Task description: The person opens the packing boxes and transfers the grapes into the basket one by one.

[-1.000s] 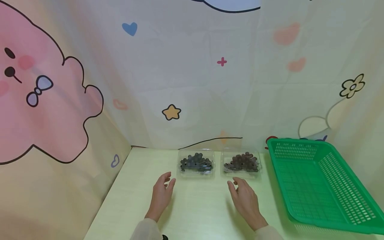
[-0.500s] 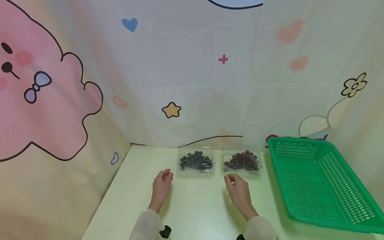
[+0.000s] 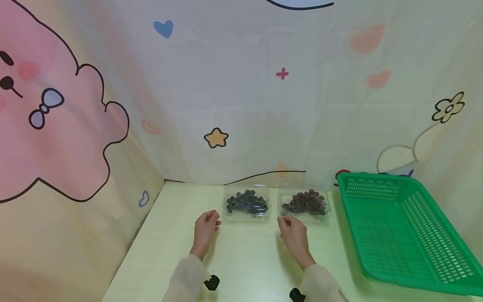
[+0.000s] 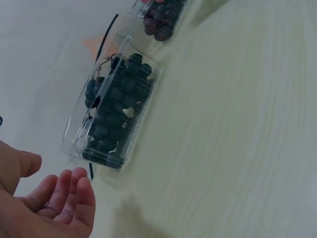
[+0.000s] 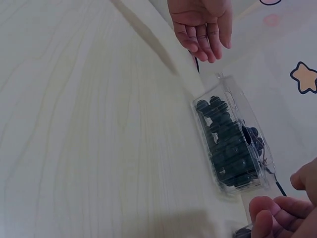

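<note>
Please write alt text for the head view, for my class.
A person's left hand and right hand are held near two clear plastic boxes of dark grapes on a pale table. A green basket stands at right; cartoon-print cloth hangs behind.

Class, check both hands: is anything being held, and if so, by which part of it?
Nothing is held. The left hand and the right hand are both empty; neither grips the left grape box or the right grape box.

Clear left box (image 3: 245,216), blackish grapes (image 3: 247,202); clear right box (image 3: 311,216), purplish grapes (image 3: 306,201), alongside
</note>
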